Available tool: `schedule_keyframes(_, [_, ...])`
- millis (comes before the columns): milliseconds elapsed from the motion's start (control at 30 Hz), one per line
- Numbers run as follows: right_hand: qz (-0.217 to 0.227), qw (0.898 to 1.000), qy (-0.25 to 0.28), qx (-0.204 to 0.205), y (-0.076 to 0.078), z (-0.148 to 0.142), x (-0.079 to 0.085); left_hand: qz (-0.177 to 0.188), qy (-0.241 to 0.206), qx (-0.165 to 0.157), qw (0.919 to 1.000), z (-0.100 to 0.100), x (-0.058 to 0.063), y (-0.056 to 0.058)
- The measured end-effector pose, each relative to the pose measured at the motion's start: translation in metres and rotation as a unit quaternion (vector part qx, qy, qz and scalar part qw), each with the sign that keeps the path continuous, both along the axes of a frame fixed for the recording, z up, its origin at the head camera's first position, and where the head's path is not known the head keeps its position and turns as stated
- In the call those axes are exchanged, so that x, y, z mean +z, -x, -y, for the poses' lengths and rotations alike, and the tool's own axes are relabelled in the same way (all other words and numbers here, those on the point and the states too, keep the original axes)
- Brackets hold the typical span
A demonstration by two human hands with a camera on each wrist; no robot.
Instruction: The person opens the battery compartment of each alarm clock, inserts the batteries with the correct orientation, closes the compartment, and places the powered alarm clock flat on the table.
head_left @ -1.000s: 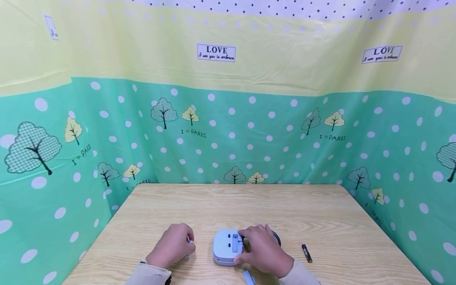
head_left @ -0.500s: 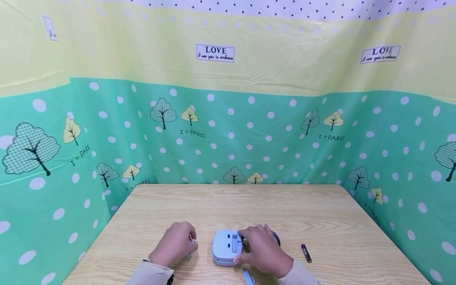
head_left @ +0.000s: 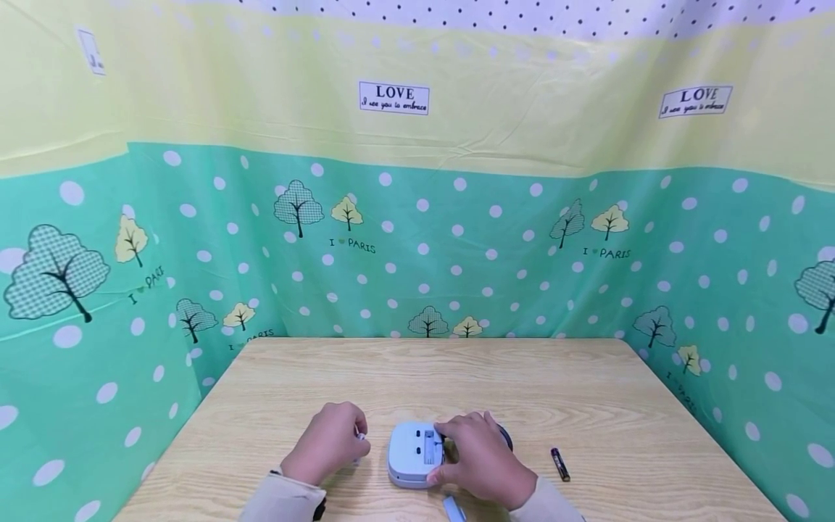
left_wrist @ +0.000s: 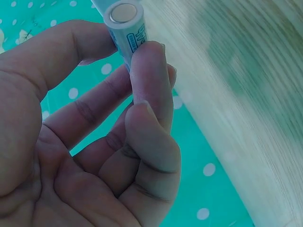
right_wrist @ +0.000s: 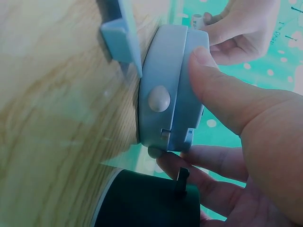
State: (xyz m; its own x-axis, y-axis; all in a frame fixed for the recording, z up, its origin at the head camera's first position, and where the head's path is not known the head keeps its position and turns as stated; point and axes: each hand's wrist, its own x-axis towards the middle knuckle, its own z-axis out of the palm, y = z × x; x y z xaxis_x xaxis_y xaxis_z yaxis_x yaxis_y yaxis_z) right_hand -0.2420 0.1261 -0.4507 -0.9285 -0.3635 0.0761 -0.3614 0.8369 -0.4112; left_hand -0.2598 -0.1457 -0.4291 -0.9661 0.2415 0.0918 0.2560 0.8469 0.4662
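Observation:
My left hand (head_left: pixel 333 442) pinches a white battery (left_wrist: pixel 127 34) between thumb and fingers; its flat metal end faces the left wrist camera. Just right of that hand, a light blue rounded-square device (head_left: pixel 406 457) lies on the table with its battery compartment (head_left: pixel 430 447) uncovered. My right hand (head_left: pixel 483 457) grips the device's right side, thumb on the near edge and fingers at the far edge. In the right wrist view, the device's side (right_wrist: pixel 161 66) shows a round pale knob (right_wrist: pixel 159 98). A small light blue cover piece (head_left: pixel 454 509) lies near the right wrist.
A dark battery (head_left: pixel 559 464) lies on the wooden table (head_left: pixel 443 377) to the right. Beside the right hand stands a dark cylinder (right_wrist: pixel 147 201) with a small black tab, mostly hidden in the head view. A patterned green and yellow curtain (head_left: pixel 450 246) surrounds the table.
My left hand has moved right and slightly away from me, bringing the white battery closer to the device. The right hand and device stay where they were.

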Motion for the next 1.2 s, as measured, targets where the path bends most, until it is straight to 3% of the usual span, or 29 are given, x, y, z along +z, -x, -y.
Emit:
schedule_keyframes(433, [-0.002, 1.0, -0.001, 0.0, 0.001, 0.001, 0.0, 0.004, -0.016, -0.006, 0.9998, -0.009, 0.0, 0.004])
schedule_keyframes(1200, [-0.002, 1.0, 0.0, 0.004, -0.002, 0.001, 0.004, -0.025, -0.027, -0.017, 0.9992, -0.023, 0.009, 0.004])
